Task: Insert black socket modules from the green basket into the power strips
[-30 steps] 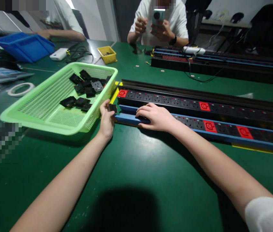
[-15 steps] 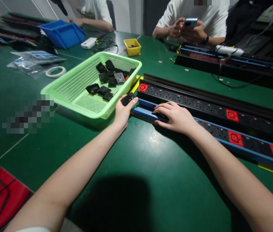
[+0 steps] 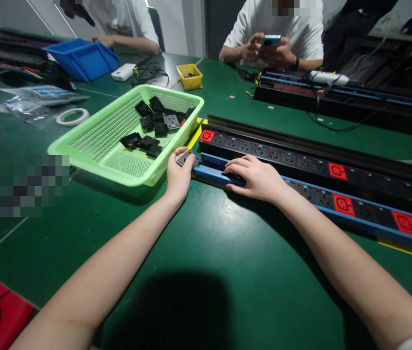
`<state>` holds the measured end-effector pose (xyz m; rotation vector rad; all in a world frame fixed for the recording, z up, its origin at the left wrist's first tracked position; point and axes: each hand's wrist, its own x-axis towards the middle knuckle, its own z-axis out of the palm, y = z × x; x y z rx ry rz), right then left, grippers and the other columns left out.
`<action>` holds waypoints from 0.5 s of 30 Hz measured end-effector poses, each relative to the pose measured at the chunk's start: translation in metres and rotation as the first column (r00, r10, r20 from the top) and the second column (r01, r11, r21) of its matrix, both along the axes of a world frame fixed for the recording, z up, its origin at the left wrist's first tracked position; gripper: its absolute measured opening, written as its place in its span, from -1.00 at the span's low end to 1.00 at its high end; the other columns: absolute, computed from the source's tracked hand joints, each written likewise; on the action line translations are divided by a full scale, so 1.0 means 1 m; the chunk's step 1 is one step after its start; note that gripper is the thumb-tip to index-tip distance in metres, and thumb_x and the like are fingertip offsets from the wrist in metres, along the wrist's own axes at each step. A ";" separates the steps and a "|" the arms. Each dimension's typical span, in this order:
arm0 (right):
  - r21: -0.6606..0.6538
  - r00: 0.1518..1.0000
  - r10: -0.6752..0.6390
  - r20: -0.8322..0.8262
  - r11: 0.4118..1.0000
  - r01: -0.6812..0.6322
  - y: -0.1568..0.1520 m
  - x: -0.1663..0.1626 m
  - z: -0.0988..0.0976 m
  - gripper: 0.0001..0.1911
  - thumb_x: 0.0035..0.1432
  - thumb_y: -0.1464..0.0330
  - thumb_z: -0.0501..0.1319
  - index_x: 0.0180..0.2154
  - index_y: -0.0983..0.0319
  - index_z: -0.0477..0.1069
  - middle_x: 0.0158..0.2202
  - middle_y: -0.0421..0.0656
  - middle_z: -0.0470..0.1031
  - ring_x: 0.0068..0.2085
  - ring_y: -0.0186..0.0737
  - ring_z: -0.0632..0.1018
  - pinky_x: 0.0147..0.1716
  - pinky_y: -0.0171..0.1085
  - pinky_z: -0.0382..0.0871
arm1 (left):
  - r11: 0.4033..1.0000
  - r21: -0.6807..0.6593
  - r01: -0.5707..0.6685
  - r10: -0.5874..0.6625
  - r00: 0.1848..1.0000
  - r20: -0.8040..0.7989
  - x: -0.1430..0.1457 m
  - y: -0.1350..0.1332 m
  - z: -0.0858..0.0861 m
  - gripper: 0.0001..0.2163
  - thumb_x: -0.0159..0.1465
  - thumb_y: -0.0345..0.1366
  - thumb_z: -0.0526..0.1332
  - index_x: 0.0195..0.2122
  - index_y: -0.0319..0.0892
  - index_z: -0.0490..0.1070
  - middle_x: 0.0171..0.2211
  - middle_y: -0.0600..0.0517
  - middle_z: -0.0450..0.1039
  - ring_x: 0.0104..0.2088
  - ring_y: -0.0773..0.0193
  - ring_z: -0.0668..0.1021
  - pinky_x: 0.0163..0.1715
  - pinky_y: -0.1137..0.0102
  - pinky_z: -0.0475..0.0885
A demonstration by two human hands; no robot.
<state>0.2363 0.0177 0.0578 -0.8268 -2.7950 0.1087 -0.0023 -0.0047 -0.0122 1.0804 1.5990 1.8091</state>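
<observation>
My left hand (image 3: pixel 179 174) is closed on a black socket module (image 3: pixel 187 158), its slotted face turned upward. It is held just off the left end of a blue-edged rail (image 3: pixel 209 174), beside the light green basket (image 3: pixel 133 179). My right hand (image 3: pixel 255 177) rests over that rail, thumb on the near side and fingers curled into the channel around a dark socket module, mostly hidden. To the right of this hand, black and red sockets (image 3: pixel 343 204) fill the rail. Several loose black socket modules (image 3: pixel 147 142) lie in the basket.
Behind the rail runs a second black strip (image 3: pixel 275 154) with sockets. Farther back are a yellow bin (image 3: pixel 190 82), a blue bin (image 3: pixel 81 63), a tape roll (image 3: pixel 72 116) and plastic bags (image 3: pixel 26 104). Across the table, one person holds a phone (image 3: pixel 272 41); another sits at left.
The socket module in my left hand has tilted so its slotted face shows more. My right hand stays at the rail. The whole view has shifted slightly.
</observation>
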 end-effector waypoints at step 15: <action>0.007 1.000 -0.001 0.003 1.000 0.001 0.000 0.000 0.000 -0.69 0.26 0.20 0.24 0.01 0.12 0.46 0.12 -0.12 0.53 0.04 -0.02 0.45 -0.21 -0.18 0.41 | 0.990 -0.143 0.009 -0.012 1.000 -0.019 -0.004 0.008 0.002 -0.67 0.19 -0.18 0.26 -0.04 -0.11 0.57 -0.30 0.02 0.54 -0.53 0.35 0.43 -0.55 0.44 0.38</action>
